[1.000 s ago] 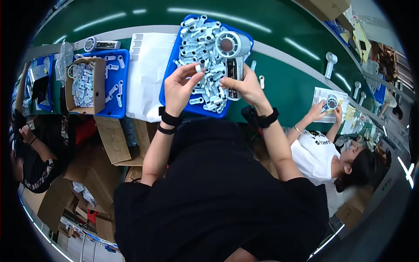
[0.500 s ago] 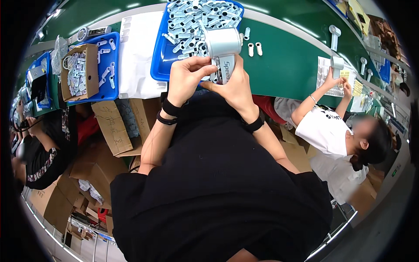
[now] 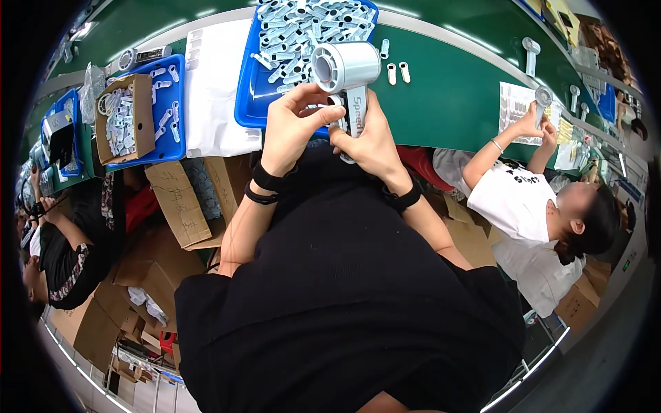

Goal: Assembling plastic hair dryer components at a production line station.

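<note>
In front of my chest, over the table's near edge, is a pale blue-grey handheld fan (image 3: 354, 65) with a round barrel-shaped head. My right hand (image 3: 374, 141) wraps its handle, thumb across the lower part. At the left side of the handle, my left hand (image 3: 292, 124) has thumb and fingers bent together in a pinch. A small pale edge shows there, but what the fingers hold is mostly hidden. Just beyond, a blue tray (image 3: 246, 93) carries a heap of pale elongated casing pieces (image 3: 292, 41) with dark oval spots.
Right of the tray, several loose casing pieces (image 3: 398, 73) lie on the green table (image 3: 441, 96). White sheeting (image 3: 217, 89) lies to the left, then another blue tray (image 3: 180, 82) with a cardboard box (image 3: 143, 113). At right a co-worker (image 3: 513, 199) holds a similar fan (image 3: 543, 96).
The fan has turned so the slotted end of its head now shows toward the left. My left fingers have shifted slightly along the handle side. The co-worker's fan has also turned.
</note>
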### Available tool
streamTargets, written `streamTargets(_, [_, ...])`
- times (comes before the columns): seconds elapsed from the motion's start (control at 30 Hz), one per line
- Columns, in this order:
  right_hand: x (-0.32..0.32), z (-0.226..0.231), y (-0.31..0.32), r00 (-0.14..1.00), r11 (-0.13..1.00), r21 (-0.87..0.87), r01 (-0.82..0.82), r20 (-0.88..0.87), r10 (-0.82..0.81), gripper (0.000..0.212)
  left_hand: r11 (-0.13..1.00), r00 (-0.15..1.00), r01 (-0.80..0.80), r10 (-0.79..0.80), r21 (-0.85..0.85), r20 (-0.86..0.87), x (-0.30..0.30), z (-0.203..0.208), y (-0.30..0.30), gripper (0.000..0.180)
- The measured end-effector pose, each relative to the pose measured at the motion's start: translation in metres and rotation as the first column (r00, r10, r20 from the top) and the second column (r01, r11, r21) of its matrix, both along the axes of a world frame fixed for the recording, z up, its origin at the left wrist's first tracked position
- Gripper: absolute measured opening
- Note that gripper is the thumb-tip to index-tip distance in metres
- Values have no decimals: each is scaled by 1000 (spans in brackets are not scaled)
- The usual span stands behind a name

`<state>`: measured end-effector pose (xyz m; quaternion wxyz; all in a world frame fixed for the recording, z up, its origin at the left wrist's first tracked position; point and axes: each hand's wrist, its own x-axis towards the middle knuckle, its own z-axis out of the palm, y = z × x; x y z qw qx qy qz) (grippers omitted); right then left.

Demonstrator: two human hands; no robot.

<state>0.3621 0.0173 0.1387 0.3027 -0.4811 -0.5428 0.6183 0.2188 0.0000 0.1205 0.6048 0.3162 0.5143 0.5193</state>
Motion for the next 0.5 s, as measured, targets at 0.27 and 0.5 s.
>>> streamTargets(0.27, [8, 11, 5, 936, 932, -301, -204, -340, 94, 42, 963, 738, 269, -225, 28, 636, 4, 11, 5, 52])
streamTargets(0.5, [8, 9, 5, 929, 919, -334, -212, -362, 83, 41, 963, 743, 269, -196, -17, 640, 2, 6, 6, 51])
